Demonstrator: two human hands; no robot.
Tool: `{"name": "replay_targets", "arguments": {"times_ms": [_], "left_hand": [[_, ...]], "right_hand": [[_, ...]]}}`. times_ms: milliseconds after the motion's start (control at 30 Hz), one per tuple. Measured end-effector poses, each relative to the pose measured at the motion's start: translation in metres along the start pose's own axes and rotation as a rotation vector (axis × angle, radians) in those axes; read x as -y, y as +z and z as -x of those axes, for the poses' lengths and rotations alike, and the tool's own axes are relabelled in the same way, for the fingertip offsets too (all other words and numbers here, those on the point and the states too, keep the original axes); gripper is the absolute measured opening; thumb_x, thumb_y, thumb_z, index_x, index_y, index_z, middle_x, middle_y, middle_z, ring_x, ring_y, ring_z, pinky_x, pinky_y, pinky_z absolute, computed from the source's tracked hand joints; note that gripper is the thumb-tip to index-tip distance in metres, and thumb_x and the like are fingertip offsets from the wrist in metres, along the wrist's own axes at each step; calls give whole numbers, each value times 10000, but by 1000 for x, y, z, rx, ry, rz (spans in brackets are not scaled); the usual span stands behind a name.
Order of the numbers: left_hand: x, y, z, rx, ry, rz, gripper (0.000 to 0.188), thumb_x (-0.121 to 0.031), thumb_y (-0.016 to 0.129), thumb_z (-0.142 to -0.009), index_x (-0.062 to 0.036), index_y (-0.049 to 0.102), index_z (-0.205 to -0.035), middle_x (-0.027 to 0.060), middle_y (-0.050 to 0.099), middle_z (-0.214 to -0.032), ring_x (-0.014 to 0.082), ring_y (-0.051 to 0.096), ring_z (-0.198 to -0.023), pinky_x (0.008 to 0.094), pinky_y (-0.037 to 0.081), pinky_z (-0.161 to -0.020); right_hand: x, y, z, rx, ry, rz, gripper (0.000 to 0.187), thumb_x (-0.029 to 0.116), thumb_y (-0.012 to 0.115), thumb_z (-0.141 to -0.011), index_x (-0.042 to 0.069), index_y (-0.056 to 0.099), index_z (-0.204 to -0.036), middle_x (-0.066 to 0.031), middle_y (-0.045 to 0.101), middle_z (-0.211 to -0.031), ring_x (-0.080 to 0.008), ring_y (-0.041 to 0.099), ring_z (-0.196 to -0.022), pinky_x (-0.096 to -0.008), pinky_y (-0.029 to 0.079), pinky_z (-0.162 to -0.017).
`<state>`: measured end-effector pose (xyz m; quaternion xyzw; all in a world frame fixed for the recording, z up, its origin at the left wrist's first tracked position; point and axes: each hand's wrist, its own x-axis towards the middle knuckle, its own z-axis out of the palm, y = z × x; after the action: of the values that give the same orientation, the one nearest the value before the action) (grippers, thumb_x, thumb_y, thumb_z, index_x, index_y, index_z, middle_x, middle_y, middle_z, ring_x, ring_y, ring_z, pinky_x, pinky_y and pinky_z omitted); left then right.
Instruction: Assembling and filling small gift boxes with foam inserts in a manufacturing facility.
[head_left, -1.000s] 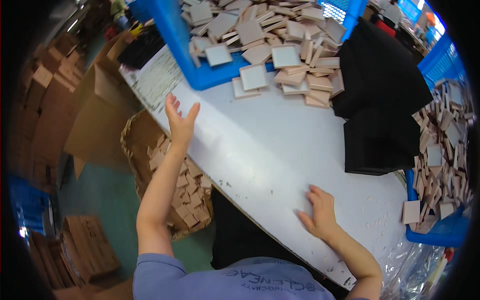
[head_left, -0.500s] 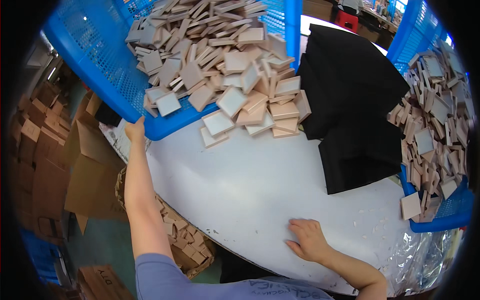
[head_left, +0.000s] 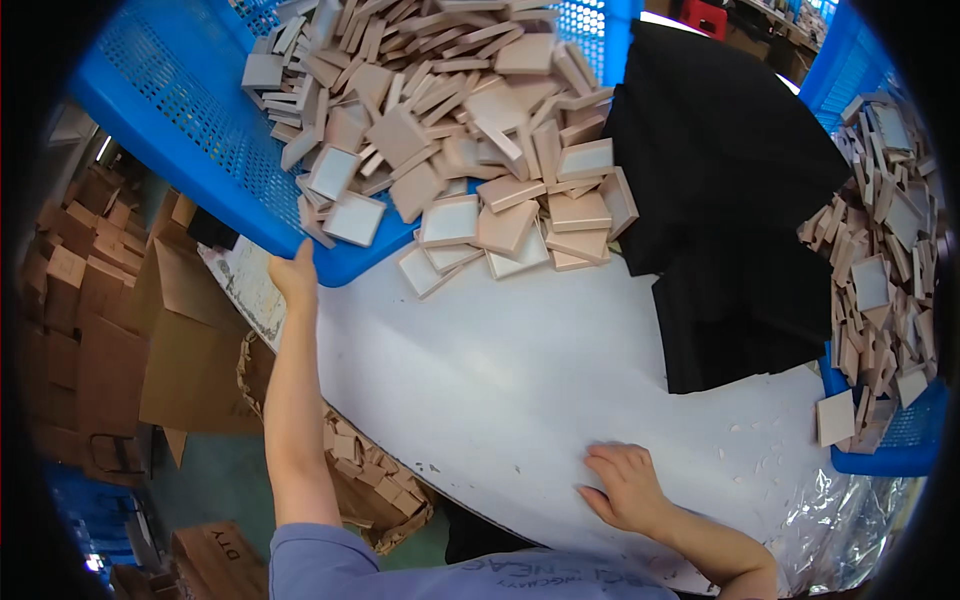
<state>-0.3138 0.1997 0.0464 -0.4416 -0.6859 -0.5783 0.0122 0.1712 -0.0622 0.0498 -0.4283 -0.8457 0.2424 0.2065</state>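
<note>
My left hand grips the near left corner of a large blue perforated plastic crate, thumb up along its rim. The crate tilts toward me, and a heap of small square beige tiles or box lids, several with pale faces, fills it. Some have spilled over its front lip into a little pile on the white table. My right hand lies on the table near its front edge, fingers loosely bent, thumb apart, holding nothing. The undersides of my left fingers are hidden.
Black cloth covers something right of the crate. Another blue crate with similar pieces stands at far right, above clear plastic film. Below the table's left edge sits a carton of beige pieces; cardboard boxes stand further left.
The view has shifted slightly. My left hand and the crate corner have moved a little to the right. Some pieces at the crate's mouth have tumbled and settled. My right hand stays on the table.
</note>
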Motion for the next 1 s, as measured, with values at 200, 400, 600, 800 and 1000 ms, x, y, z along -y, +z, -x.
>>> {"name": "replay_targets", "arguments": {"times_ms": [200, 400, 600, 800, 1000], "left_hand": [[-6, -12, -21, -86, 11, -205, 220, -33, 679, -734, 52, 615, -926, 113, 663, -886, 211, 626, -810, 321, 476, -752], [-22, 7, 23, -18, 54, 109, 181, -11, 652, -764, 43, 608, -931, 89, 655, -877, 167, 608, -800, 303, 470, -750], [-9, -19, -9, -86, -53, -102, 443, -97, 666, -746, 82, 491, -1112, 183, 578, -1030, 275, 570, -938, 370, 429, -870], [-110, 46, 49, 13, 732, -102, 651, -237, 672, -760, 40, 378, -1271, 248, 339, -1332, 385, 306, -1252, 478, 212, -1043], [-163, 157, -87, 616, 429, -227, 599, -514, 473, -858, -35, 532, -1213, 203, 544, -1188, 370, 482, -1134, 438, 351, -968]], "right_hand": [[-1, 0, 0, -8, -32, -27, 405, 197, 670, -749, 32, 532, -1091, -110, 516, -1165, -275, 476, -1045, -394, 348, -882], [0, -1, 2, 10, 12, -17, 412, 194, 672, -745, 34, 529, -1097, -107, 512, -1165, -275, 477, -1039, -396, 348, -881], [-2, 1, 1, 1, -53, -57, 442, 193, 692, -727, 31, 515, -1099, -122, 517, -1155, -294, 491, -1026, -410, 351, -872], [-2, 1, 1, 24, -19, -19, 431, 200, 691, -720, 42, 531, -1088, -95, 521, -1157, -260, 486, -1027, -401, 343, -865], [-2, 4, 0, 44, -16, 38, 397, 243, 674, -731, 70, 557, -1068, -41, 530, -1154, -206, 490, -1014, -387, 352, -854]]}}
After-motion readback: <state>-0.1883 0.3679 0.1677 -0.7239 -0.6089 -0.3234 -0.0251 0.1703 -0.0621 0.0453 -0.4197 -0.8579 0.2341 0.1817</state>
